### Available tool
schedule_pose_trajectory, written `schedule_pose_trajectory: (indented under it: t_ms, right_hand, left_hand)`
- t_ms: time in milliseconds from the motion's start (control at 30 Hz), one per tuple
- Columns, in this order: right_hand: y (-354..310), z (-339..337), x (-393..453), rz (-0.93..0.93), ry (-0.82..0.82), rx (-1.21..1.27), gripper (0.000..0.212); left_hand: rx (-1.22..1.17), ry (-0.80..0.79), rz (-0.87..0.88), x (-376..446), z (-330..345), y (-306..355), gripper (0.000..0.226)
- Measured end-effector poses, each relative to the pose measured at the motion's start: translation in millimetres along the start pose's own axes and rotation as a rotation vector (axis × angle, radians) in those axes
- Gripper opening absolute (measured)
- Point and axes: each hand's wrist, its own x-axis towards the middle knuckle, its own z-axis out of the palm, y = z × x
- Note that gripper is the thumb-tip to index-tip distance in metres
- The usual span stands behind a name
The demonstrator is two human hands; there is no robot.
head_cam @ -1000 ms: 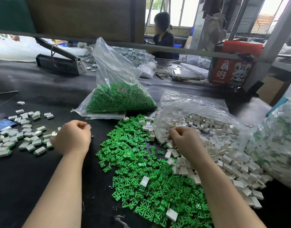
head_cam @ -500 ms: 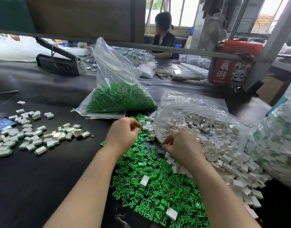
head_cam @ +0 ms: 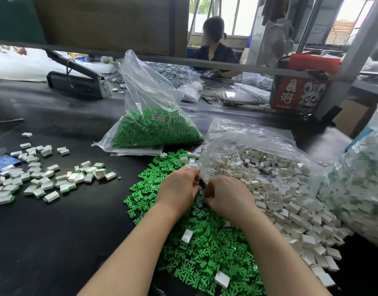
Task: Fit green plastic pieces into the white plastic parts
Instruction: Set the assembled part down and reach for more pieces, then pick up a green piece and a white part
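Both hands [head_cam: 202, 192] curled over green pieces [head_cam: 207, 248]

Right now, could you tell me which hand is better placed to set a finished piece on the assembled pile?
Probably the left hand: the assembled pile lies on its side across bare table, whereas the right hand sits beside the white parts.

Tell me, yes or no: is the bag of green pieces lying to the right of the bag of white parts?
No. The bag of green pieces stands left of and behind the bag of white parts.
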Motion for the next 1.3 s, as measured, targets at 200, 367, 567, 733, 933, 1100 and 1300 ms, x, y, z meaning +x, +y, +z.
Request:
schedule_pose_trajectory:
  t_ms: [200, 367, 567, 733, 933, 1100, 1300]
  right_hand:
    - [0.3, 1.6, -0.8, -0.01, 0.03, 0.067, 0.007]
    - [2.0, -2.9, 0.2, 0.054, 0.117, 0.292, 0.009]
    - [3.0, -8.2, 0.1, 0.086, 0.307, 0.683, 0.009]
    - [0.5, -17.5, -2.4, 0.118, 0.306, 1.21, 0.009]
    - [0.3, -24.4, -3.6, 0.141, 0.298, 1.47, 0.016]
    - [1.3, -27.2, -4.0, 0.155, 0.319, 1.61, 0.013]
    - [1.9, -28.3, -4.3, 0.097, 0.292, 1.656, 0.017]
  left_hand:
    - [-0.011, 0.059, -0.021, -0.3, 2.5, -0.4, 0.011]
    - [-0.327, 0.132, -0.101, 6.1, -4.6, -2.0, 0.014]
    - [-1.103, 0.047, -0.266, 10.1, -14.0, 4.1, 0.02]
    - [-1.421, -0.001, -0.261, 10.0, -18.9, 7.4, 0.025]
    - [-1.62, -0.052, -0.22, 9.5, -21.7, 10.6, 0.036]
    - [-1.765, -0.071, -0.185, 8.6, -23.4, 10.2, 0.034]
    - [-1.863, -0.12, -0.175, 8.1, -25.2, 8.6, 0.026]
